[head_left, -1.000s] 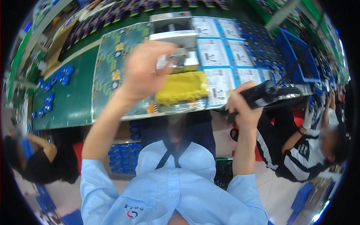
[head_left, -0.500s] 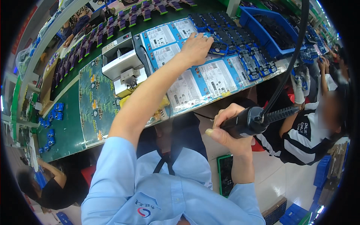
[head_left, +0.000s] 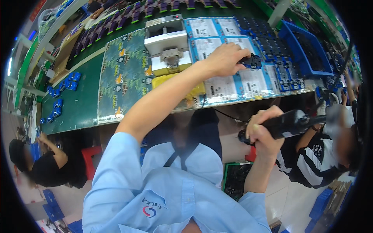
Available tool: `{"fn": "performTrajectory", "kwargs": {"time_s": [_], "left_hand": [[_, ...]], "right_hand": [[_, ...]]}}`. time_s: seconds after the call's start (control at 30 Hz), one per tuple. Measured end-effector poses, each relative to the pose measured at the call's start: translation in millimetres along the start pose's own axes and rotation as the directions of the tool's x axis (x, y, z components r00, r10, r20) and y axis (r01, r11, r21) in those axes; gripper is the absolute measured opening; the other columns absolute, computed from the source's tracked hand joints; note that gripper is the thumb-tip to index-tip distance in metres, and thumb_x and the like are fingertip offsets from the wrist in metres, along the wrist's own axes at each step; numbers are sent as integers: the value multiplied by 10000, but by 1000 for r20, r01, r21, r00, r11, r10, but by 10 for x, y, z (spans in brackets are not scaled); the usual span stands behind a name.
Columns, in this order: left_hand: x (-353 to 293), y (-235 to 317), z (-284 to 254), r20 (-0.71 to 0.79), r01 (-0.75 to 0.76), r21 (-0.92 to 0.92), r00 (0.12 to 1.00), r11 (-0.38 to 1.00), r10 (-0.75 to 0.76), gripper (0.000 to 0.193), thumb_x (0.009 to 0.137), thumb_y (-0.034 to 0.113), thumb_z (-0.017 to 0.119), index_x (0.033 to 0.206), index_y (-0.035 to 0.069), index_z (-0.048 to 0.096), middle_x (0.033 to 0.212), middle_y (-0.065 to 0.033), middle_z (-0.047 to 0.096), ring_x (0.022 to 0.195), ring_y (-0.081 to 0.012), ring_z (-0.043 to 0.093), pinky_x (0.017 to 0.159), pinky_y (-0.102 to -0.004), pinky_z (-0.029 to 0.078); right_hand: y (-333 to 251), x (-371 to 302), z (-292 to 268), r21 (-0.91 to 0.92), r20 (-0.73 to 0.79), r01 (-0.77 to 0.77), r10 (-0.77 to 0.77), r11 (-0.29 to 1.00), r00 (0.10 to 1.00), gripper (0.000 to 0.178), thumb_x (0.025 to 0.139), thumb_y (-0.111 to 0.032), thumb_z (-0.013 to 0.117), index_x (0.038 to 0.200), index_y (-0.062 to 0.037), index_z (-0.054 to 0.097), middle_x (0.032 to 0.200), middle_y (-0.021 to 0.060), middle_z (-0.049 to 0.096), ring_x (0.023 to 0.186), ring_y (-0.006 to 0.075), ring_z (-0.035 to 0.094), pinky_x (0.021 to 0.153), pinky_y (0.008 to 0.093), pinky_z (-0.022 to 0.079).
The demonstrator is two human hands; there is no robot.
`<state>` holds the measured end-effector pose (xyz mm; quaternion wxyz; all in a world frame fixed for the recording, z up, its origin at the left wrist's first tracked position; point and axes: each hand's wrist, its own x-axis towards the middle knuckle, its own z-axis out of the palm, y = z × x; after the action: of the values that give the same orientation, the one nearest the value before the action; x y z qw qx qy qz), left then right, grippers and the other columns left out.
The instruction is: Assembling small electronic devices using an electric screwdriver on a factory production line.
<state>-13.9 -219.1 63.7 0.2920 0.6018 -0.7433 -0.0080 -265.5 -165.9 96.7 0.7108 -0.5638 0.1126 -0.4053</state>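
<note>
Over the printed sheets (head_left: 219,87) on the bench, my left hand (head_left: 227,58) is closed round one end of a small black-and-blue toy car (head_left: 253,61). Several similar toy cars (head_left: 285,75) stand in tight rows just to its right. My right hand (head_left: 266,132) grips a black electric screwdriver (head_left: 289,123) in front of the bench edge, its shaft pointing right. Left of my left hand stands a white and silver machine (head_left: 167,42) with a metal fixture, and a yellow cloth (head_left: 194,91) lies at its near side.
A blue bin (head_left: 307,72) of black parts sits at the bench's right end. Blue car bodies (head_left: 57,105) lie on the green left part. Purple pieces (head_left: 136,13) line the far side. Co-workers sit left and right; a person in black and white (head_left: 314,159) is close by the screwdriver.
My left hand has drawn the toy car a little away from the rows. My right hand has swung the screwdriver slightly. The whole view has shifted, moving the bench rightward in the picture.
</note>
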Motion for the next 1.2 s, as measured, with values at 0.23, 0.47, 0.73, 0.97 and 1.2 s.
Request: {"fn": "performTrajectory", "kwargs": {"time_s": [0.23,0.47,0.73,0.97,1.2], "left_hand": [[-1820,172,-949,-174,151,117,976,982,-130,370,838,147,712,1201,116,646,1199,-123,607,1081,-326,553,939,-438,414],[-2109,-32,-627,-205,218,90,959,972,-196,403,847,173,702,1247,160,655,1269,-114,579,1179,-306,508,995,-427,362],[-2150,369,-499,-217,283,344,952,896,-217,848,678,356,810,1376,5,481,1454,-174,445,1352,-319,415,1117,-462,288],[-2188,246,-206,-213,275,629,960,727,-179,582,843,200,572,1366,-35,473,1447,-190,470,1353,-325,443,1131,-468,300],[-2203,199,-225,-211,244,624,967,743,-141,536,878,210,522,1363,-16,486,1444,-190,479,1344,-315,461,1105,-449,342]], "right_hand": [[159,218,146,80,81,21,-28,997,996,210,802,-14,716,843,16,513,632,110,544,438,113,476,452,252,443],[280,278,428,159,193,-25,-7,987,981,194,834,-42,694,859,14,511,626,109,536,433,124,466,464,282,460],[251,543,605,77,186,111,-124,991,975,141,883,-55,623,900,-1,494,618,69,479,466,143,463,477,299,442],[368,1205,1032,129,269,278,-304,952,914,55,951,-55,543,999,-30,532,668,55,464,564,153,479,604,333,453],[737,1584,1576,115,170,376,-391,919,904,132,895,-32,666,951,16,557,638,83,551,520,154,539,596,336,507]]}}
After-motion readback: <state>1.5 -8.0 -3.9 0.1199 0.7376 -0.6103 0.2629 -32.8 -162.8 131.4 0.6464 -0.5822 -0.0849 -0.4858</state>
